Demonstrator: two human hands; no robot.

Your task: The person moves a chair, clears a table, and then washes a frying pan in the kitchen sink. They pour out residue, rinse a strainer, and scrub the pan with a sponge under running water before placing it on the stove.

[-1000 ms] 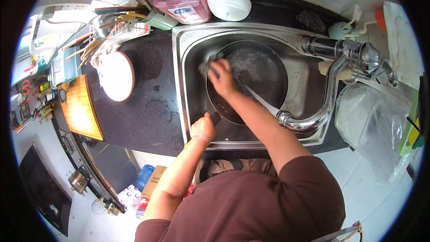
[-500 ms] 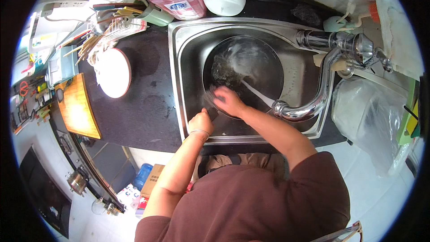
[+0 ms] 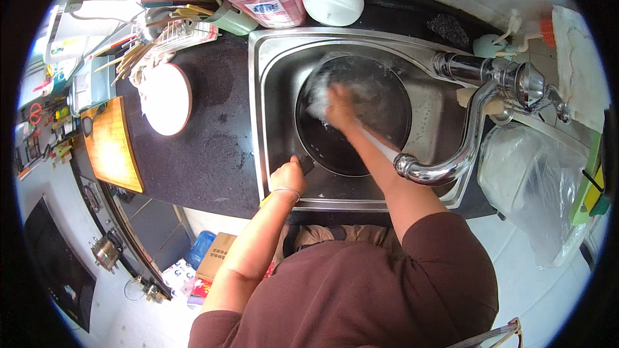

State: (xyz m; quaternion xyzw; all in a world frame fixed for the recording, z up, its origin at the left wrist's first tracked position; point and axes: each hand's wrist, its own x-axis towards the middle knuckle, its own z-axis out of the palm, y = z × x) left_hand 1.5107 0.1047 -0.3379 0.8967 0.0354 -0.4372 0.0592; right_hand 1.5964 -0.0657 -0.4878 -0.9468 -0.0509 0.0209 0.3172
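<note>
A round black frying pan lies in the metal sink, wet and partly covered with water. My left hand is closed round its dark handle at the pan's near left. Over the pan's upper left part, my right hand presses a greyish steel wool scourer against the inside. Motion smears both the fingers and the scourer. From the chrome faucet, a stream of water runs into the pan, passing beside my right wrist.
Behind the sink stand a pink bottle, a white bottle with a black top and a green utensil holder. A white plate and a wooden board are at left. A clear plastic bag hangs at right.
My right hand has moved up and to the right with the scourer, from the pan's near left edge to further inside it. My left hand keeps hold of the handle.
</note>
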